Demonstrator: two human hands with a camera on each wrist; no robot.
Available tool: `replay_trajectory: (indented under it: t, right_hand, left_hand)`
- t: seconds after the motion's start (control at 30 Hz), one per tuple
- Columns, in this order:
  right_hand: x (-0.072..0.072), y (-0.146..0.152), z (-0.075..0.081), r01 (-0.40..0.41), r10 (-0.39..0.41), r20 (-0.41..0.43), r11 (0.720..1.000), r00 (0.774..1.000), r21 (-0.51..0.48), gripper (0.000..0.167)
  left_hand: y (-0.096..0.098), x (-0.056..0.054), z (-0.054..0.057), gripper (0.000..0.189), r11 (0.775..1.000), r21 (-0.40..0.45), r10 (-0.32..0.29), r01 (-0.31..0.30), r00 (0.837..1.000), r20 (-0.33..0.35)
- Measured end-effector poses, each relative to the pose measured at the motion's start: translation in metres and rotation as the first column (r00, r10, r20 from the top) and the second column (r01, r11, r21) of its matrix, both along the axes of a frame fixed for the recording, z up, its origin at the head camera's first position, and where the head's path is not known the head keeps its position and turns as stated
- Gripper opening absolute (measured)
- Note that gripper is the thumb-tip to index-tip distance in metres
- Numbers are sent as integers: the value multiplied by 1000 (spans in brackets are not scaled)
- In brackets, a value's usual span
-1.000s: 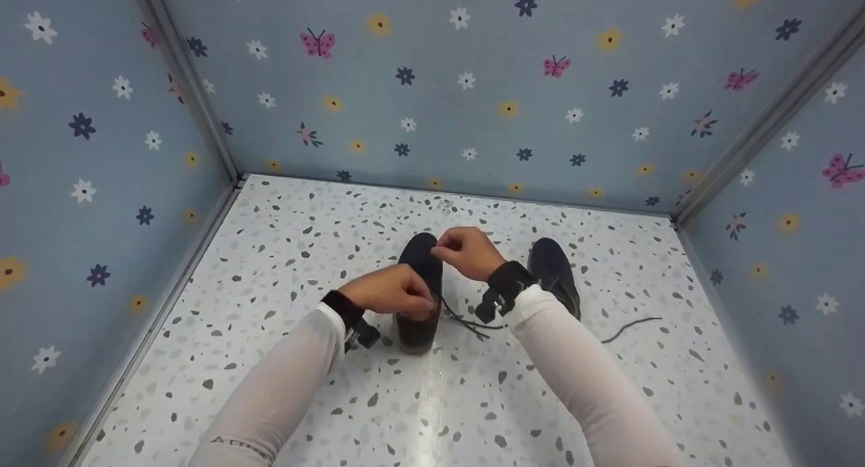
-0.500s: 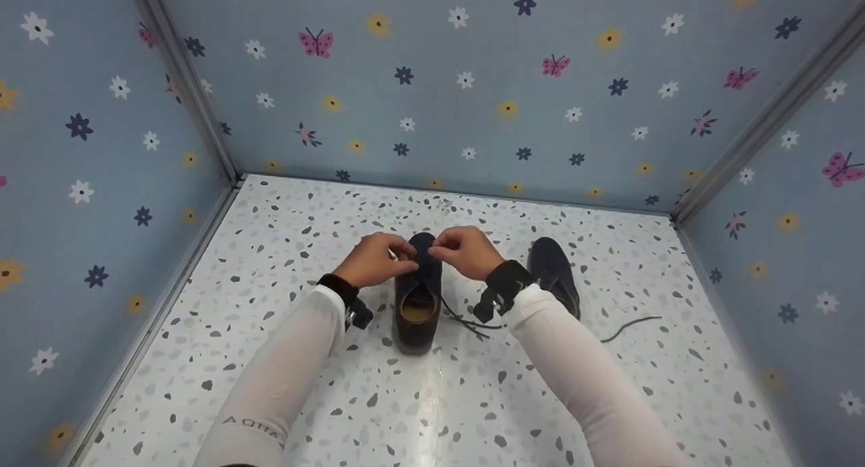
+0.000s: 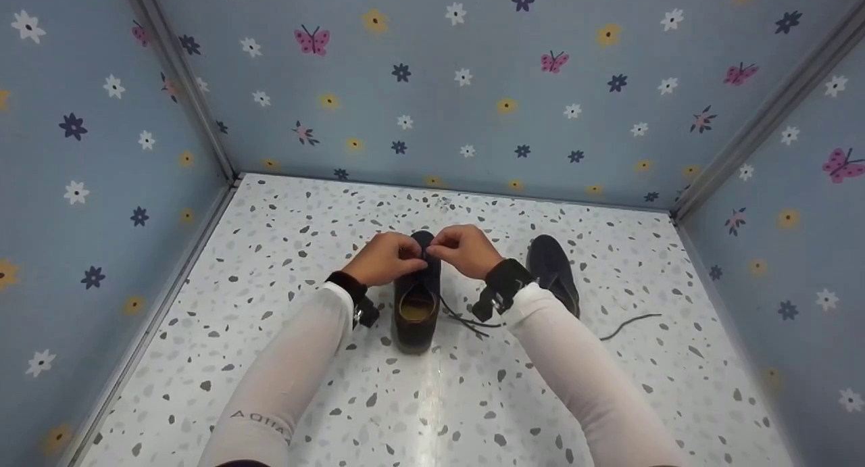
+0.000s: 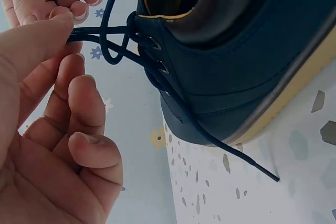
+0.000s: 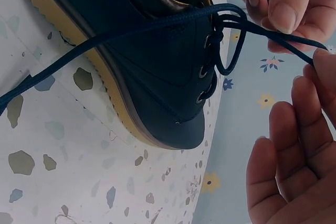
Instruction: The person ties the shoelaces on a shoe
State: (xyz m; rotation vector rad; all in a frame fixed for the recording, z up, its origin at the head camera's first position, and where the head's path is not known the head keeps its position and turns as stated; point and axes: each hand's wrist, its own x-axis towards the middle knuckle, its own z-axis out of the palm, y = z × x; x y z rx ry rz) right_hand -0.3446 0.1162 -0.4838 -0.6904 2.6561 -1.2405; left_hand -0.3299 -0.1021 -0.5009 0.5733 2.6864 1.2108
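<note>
In the head view a dark navy lace-up shoe point(image 3: 413, 338) stands on the floor between both hands, its yellowish insole showing. My left hand point(image 3: 385, 257) and right hand point(image 3: 466, 251) meet over its front part, fingertips close together. The left wrist view shows my left thumb and forefinger pinching the dark blue shoelace point(image 4: 92, 31), drawn taut from the eyelets. A lace loop hangs beside the eyelets, and one loose end point(image 4: 231, 149) trails over the shoe's side. At the right edge of the right wrist view, my right hand point(image 5: 310, 166) pinches the far part of the strands point(image 5: 286, 39).
A second dark shoe point(image 3: 551, 271) stands to the right, partly behind the right wrist strap. A loose lace point(image 3: 628, 325) lies on the speckled floor point(image 3: 324, 399) beside it. Blue flower-patterned panels point(image 3: 466, 82) enclose the floor in front and at both sides.
My left hand has moved forward from over the shoe's opening to its front part, then slightly right to the right hand, uncovering the opening. The right hand has stayed nearly in place.
</note>
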Motion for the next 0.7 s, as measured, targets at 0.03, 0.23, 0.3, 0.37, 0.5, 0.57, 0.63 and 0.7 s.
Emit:
replay_trajectory:
  t: [0.03,0.23,0.3,0.37,0.5,0.57,0.63,0.7]
  right_hand:
    - [0,0,0,1,-1,3,1000,1000,-1,13]
    - [0,-1,1,-12,12,6,1000,1000,-11,12]
    - [0,-1,0,-17,17,5,1000,1000,-14,12]
    - [-1,-1,0,-20,20,6,1000,1000,-20,13]
    - [0,2,-3,-17,18,23,999,1000,-38,13]
    - [1,4,-5,-11,12,31,999,999,-43,12]
    - [3,8,-8,-3,5,37,999,999,-38,11]
    - [5,11,-12,-3,5,47,999,999,-32,11]
  left_hand:
    - [0,0,0,13,1000,0,-3,3,1000,0]
    - [1,0,-1,16,999,-17,-29,29,1000,-10]
    - [1,0,-1,16,999,-19,-41,41,999,-22]
    - [2,0,-1,15,999,-21,-50,49,998,-36]
    - [1,0,-2,14,999,-6,-50,49,998,-39]
    - [0,1,-2,13,999,8,-41,41,999,-27]
    - [-2,1,-3,13,999,27,-31,32,999,-7]
    - [-4,1,-4,12,998,51,-22,21,1000,13]
